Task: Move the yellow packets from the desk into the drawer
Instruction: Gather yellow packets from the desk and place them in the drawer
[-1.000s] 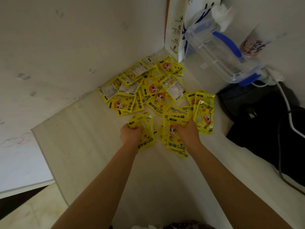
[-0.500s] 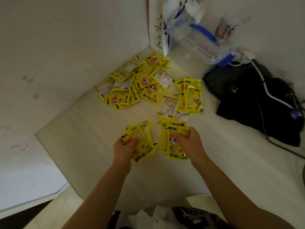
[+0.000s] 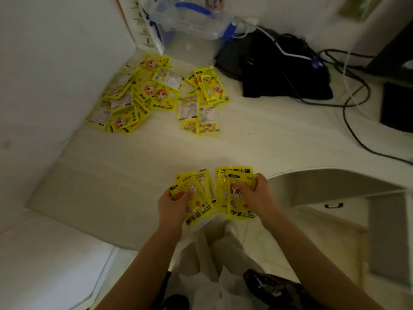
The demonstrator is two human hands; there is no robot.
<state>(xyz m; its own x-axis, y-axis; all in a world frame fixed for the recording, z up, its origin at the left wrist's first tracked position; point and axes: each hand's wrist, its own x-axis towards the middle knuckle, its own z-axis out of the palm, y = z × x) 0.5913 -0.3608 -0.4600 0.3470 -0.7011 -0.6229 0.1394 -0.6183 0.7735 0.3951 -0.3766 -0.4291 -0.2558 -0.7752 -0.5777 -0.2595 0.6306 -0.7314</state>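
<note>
Left hand and right hand each grip a fanned bunch of yellow packets over the counter edge, the drawer lower right; loosely fanned, slick packets could slide out underway.

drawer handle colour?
Black, a small curved drawer handle on the white drawer front under the desk, lower right in the head view.

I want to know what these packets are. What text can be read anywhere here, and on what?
"HAND WARMER": packets in the right hand.
"HAND WARMER": packets in the left hand.
Large black Chinese characters on both bunches: too blurred to quote surely.
Packets on the desk, white bag: print unreadable.
</note>
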